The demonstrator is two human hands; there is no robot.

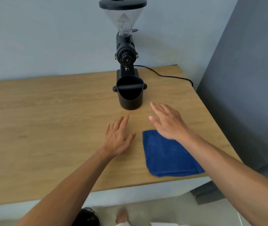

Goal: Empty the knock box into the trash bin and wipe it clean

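Note:
A black round knock box [130,101] with a bar across its mouth stands upright on the wooden table [48,119], just in front of the grinder. Its inside is dark and I cannot see what it holds. My left hand [118,137] hovers flat over the table below the box, fingers spread, holding nothing. Higher up and to the right of the box, my right hand [167,123] is also spread and holds nothing. A folded blue cloth [169,157] lies under my right wrist near the table's front edge. A dark bin rim [87,217] shows on the floor below the table.
A black coffee grinder [126,51] with a clear hopper stands behind the knock box, its cable [167,76] running right off the table. A grey panel [244,95] rises at the right. The pale wall is behind. A foot [122,216] shows on the floor.

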